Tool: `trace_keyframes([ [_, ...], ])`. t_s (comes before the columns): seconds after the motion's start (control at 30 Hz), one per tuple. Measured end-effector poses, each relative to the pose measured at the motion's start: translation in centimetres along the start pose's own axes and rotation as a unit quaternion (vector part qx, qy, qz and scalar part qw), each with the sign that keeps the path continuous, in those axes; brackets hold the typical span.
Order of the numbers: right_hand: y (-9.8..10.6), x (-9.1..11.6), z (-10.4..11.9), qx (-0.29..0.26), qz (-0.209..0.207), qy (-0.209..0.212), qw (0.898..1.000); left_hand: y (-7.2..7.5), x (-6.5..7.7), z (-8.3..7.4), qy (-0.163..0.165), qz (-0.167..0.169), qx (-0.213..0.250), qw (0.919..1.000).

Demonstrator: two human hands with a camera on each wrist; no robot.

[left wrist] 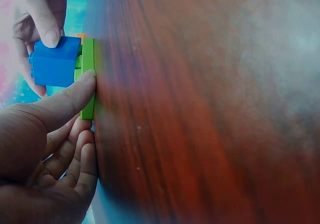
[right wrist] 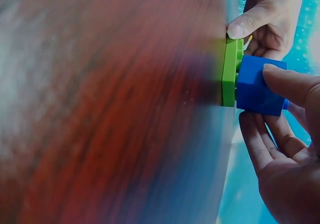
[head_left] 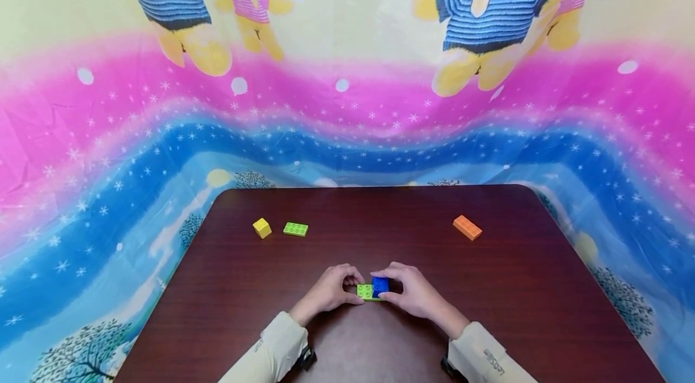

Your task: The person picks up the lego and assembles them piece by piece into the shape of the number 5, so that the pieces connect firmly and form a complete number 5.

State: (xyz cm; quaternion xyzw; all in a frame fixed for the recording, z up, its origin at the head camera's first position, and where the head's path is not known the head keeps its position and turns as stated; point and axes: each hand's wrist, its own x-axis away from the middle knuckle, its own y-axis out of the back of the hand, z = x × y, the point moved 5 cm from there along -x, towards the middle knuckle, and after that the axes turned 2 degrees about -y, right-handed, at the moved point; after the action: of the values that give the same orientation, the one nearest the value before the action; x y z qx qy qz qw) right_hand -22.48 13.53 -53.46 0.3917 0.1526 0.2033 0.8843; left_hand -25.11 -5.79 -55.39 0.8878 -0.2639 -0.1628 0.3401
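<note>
On the table near its front middle lies a flat lime-green toy brick (head_left: pixel 364 292) with studs on top. My left hand (head_left: pixel 332 288) pinches its left end between thumb and fingers. A taller blue toy brick (head_left: pixel 380 287) is over the right part of the green one, held by my right hand (head_left: pixel 415 291) between thumb and fingers. In the right wrist view, green studs show in a narrow gap below the blue brick (right wrist: pixel 261 85), which looks slightly tilted. From the left wrist view, the blue brick (left wrist: pixel 56 66) has its own studs facing away from the green brick (left wrist: pixel 87 96).
Toward the back left of the dark wooden table (head_left: pixel 380 214) are a yellow brick (head_left: pixel 262 228) and another flat lime-green brick (head_left: pixel 295 229). An orange brick (head_left: pixel 467 227) lies at the back right. A printed bear curtain (head_left: pixel 347 105) hangs behind the table.
</note>
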Motion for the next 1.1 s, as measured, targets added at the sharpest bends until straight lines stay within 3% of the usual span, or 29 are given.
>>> trace_keyframes([
  [0.37,0.11,-0.06,0.02,0.004,0.016,-0.010,1.000,-0.12,0.18,-0.08,-0.006,-0.002,0.006,1.0000],
  [0.87,0.09,-0.51,0.50,0.047,0.013,0.017,0.999,0.04,0.02,-0.15,-0.008,-0.006,0.004,0.9999],
  [1.1,0.07,-0.74,0.33,0.032,0.015,0.014,0.999,0.10,0.06,-0.22,-0.005,-0.006,0.004,1.0000],
])
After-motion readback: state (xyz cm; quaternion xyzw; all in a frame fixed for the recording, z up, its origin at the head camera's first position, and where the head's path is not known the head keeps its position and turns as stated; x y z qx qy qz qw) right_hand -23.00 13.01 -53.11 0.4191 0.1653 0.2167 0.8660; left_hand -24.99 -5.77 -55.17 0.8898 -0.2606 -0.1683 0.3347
